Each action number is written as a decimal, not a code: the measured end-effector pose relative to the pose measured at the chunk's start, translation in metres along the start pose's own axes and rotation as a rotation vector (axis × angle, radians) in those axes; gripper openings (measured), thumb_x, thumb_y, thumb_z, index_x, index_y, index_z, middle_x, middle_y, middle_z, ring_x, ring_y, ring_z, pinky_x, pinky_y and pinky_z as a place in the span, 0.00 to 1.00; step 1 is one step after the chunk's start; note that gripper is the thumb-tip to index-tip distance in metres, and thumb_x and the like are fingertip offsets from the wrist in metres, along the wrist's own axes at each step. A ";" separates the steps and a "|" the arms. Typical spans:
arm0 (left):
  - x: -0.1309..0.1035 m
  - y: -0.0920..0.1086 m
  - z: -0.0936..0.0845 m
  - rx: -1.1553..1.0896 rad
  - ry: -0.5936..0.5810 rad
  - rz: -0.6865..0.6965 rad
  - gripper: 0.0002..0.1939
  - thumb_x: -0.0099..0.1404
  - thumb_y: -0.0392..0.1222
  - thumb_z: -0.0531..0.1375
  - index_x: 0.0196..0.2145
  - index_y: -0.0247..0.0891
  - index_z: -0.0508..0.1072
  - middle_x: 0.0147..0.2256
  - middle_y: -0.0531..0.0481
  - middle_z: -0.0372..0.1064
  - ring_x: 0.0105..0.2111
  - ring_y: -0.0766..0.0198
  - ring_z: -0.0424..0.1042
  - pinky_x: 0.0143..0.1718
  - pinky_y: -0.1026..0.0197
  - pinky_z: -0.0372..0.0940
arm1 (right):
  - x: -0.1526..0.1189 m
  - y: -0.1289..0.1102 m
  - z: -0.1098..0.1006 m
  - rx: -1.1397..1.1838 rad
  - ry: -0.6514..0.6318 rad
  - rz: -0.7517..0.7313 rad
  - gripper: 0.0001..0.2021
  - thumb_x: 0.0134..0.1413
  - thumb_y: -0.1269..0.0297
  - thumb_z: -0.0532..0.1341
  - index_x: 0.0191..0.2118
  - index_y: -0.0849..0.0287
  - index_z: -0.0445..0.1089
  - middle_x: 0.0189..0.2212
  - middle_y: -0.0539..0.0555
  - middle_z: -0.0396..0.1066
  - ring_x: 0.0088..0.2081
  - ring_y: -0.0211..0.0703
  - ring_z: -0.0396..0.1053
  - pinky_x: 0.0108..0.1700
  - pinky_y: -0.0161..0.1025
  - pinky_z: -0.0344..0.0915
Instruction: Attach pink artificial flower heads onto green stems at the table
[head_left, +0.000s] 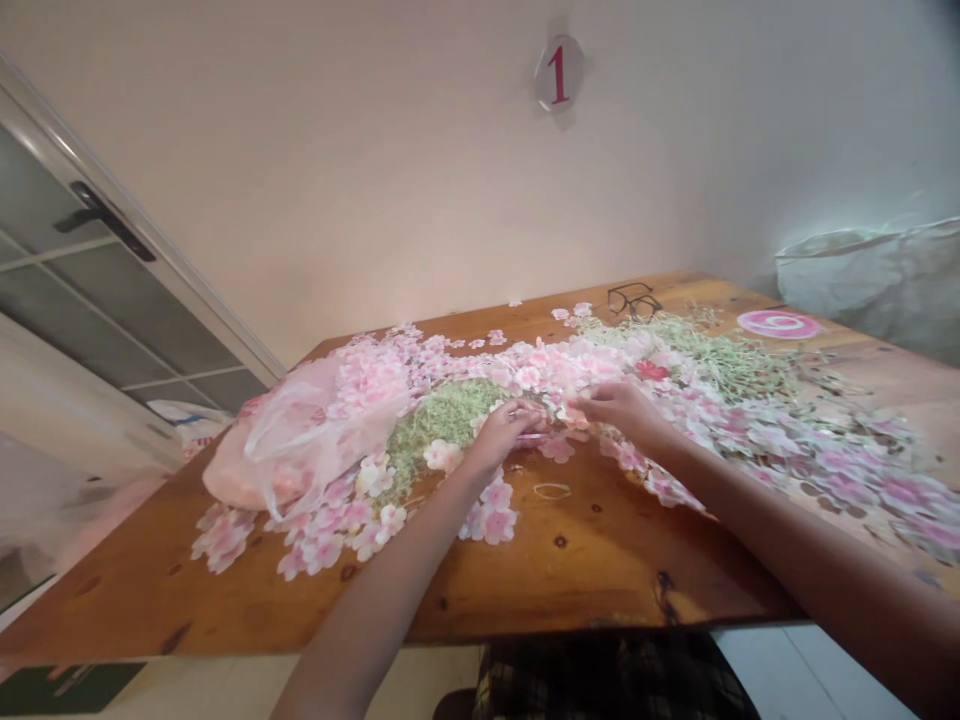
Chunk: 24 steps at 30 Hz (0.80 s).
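Observation:
My left hand is closed over the middle of the table, its fingers curled around something small and pinkish that I cannot make out. Just to its right, my right hand has thumb and fingers pinched together; what lies between them is too small to tell. Pink artificial blossoms show below and between the hands. Left of my left hand is a heap of pale green plastic stems. A thin loop, like a rubber band, lies on the wood in front of the hands.
A plastic bag with pink blossoms lies on the left of the wooden table. More blossoms and green stems cover the right side. Eyeglasses and a pink round disc lie farther back. A white sack stands at right.

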<state>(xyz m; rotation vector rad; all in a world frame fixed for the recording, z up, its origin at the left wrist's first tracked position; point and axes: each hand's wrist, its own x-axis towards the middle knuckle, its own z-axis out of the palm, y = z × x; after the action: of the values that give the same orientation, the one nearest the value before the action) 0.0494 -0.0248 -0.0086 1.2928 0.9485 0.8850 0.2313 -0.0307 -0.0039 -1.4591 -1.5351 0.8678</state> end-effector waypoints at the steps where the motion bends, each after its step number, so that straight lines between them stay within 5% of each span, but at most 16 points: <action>1: 0.000 -0.001 0.001 0.000 -0.011 0.008 0.10 0.52 0.43 0.56 0.33 0.38 0.66 0.32 0.50 0.65 0.32 0.67 0.67 0.33 0.62 0.63 | 0.000 0.000 0.001 0.009 0.000 0.028 0.19 0.34 0.48 0.60 0.15 0.61 0.59 0.12 0.46 0.54 0.16 0.30 0.50 0.19 0.32 0.46; 10: -0.006 0.008 0.008 0.140 -0.044 0.075 0.13 0.50 0.49 0.56 0.31 0.37 0.68 0.29 0.52 0.64 0.29 0.70 0.63 0.32 0.66 0.59 | -0.004 0.002 0.016 0.379 -0.345 0.112 0.15 0.37 0.56 0.61 0.17 0.61 0.57 0.14 0.45 0.53 0.17 0.29 0.51 0.19 0.30 0.48; 15: 0.003 0.001 -0.005 0.201 0.155 0.109 0.17 0.48 0.53 0.56 0.28 0.36 0.66 0.25 0.53 0.62 0.24 0.72 0.61 0.27 0.67 0.58 | 0.000 0.008 0.010 0.534 -0.309 0.164 0.14 0.35 0.59 0.63 0.17 0.62 0.58 0.15 0.45 0.54 0.19 0.28 0.55 0.22 0.29 0.55; 18: 0.009 -0.006 -0.016 0.429 0.258 0.106 0.18 0.49 0.54 0.55 0.31 0.36 0.68 0.26 0.51 0.64 0.25 0.68 0.63 0.28 0.65 0.58 | 0.003 0.010 0.004 0.634 -0.254 0.228 0.12 0.32 0.61 0.65 0.20 0.63 0.63 0.21 0.48 0.61 0.25 0.30 0.61 0.30 0.30 0.61; 24: 0.010 -0.009 -0.016 0.757 0.380 0.247 0.16 0.53 0.47 0.52 0.39 0.39 0.68 0.39 0.46 0.65 0.39 0.60 0.63 0.41 0.59 0.56 | 0.002 0.011 0.007 0.703 -0.255 0.232 0.12 0.28 0.63 0.67 0.21 0.64 0.66 0.25 0.52 0.64 0.30 0.38 0.65 0.38 0.37 0.64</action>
<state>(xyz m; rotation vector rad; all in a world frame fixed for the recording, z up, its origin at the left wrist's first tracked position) 0.0377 -0.0105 -0.0184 1.9532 1.5363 1.0264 0.2298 -0.0277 -0.0161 -1.0329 -1.0602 1.5882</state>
